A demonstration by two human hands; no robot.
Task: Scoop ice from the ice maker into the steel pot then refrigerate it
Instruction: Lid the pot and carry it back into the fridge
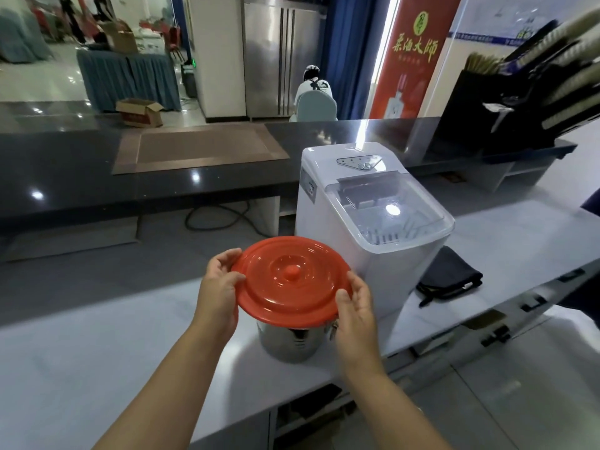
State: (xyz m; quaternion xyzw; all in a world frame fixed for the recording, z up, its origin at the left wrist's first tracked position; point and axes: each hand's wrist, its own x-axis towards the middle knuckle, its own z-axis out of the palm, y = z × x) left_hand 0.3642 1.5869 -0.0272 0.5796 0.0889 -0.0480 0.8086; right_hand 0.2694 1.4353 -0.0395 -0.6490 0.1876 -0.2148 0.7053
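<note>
Judged lid-off step: with left hand and right hand both curled round opposite edges of red lid over steel pot, on white counter just beside closed ice maker, lift evenly and straight up, then park lid clear of scooping path.

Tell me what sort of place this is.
Likely a restaurant or banquet-hall service counter: a tall steel fridge stands behind, a knife block sits on the counter, and a draped table stands in the hall beyond.

Head view: aimed forward and down over the white counter.
Nearness: counter seen close; hall beyond seen far.
</note>
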